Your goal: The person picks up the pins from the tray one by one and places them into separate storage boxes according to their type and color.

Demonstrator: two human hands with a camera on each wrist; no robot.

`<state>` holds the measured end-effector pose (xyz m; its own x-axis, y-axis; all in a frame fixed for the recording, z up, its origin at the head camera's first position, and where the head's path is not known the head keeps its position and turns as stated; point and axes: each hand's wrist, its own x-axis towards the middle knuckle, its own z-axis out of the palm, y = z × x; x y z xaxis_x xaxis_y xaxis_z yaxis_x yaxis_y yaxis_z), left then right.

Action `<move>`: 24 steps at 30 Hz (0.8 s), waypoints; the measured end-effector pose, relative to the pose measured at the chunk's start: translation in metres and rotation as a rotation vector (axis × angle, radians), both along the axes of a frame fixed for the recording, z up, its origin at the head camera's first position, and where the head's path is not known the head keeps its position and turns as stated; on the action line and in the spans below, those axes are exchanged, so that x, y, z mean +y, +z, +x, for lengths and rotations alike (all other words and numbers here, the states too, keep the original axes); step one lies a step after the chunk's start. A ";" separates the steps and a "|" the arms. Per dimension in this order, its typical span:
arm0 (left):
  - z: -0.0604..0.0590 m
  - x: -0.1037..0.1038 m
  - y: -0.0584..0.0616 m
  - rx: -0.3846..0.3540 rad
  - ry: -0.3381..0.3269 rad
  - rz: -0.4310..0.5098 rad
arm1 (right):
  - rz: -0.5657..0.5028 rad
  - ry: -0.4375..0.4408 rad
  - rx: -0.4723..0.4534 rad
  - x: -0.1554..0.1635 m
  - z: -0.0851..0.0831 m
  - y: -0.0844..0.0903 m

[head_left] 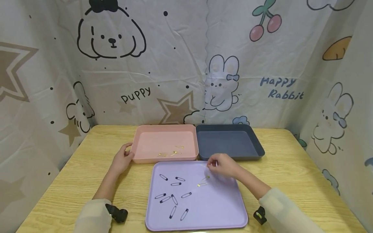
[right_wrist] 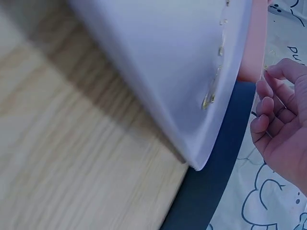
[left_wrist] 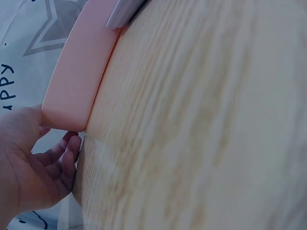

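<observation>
Black-headed safety pins (head_left: 174, 199) lie on the left of the lilac tray (head_left: 218, 210), two gold pins (head_left: 199, 185) near its middle; by its far rim the right hand (head_left: 223, 164) pinches another gold pin (right_wrist: 266, 68); beyond it the left hand (head_left: 121, 161) grips the left end of the pink tray (head_left: 166, 137), the navy tray (head_left: 224, 142) alongside

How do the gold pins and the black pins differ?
Colour: the gold pins look yellowish and shiny, while the black pins are dark.
Place: gold pins lie both in the pink tray and on the purple tray; the black pins show only on the purple tray.
Number: on the purple tray, the head view shows more black pins than gold pins.
Both are small, slender, looped pins.
</observation>
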<state>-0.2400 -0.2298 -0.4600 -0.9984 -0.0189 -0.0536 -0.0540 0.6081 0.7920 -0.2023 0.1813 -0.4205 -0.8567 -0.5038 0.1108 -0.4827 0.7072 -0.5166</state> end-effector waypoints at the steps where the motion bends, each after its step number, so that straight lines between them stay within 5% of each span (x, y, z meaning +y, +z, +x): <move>1: 0.000 0.000 0.000 -0.001 0.001 0.000 | -0.007 -0.001 -0.004 -0.002 -0.002 0.001; 24: -0.001 0.000 -0.001 0.002 0.005 0.001 | -0.017 -0.032 -0.030 -0.059 -0.043 0.021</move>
<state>-0.2408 -0.2299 -0.4606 -0.9984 -0.0235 -0.0512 -0.0549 0.6073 0.7926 -0.2458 0.1220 -0.3992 -0.8752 -0.4747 0.0934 -0.4445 0.7127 -0.5427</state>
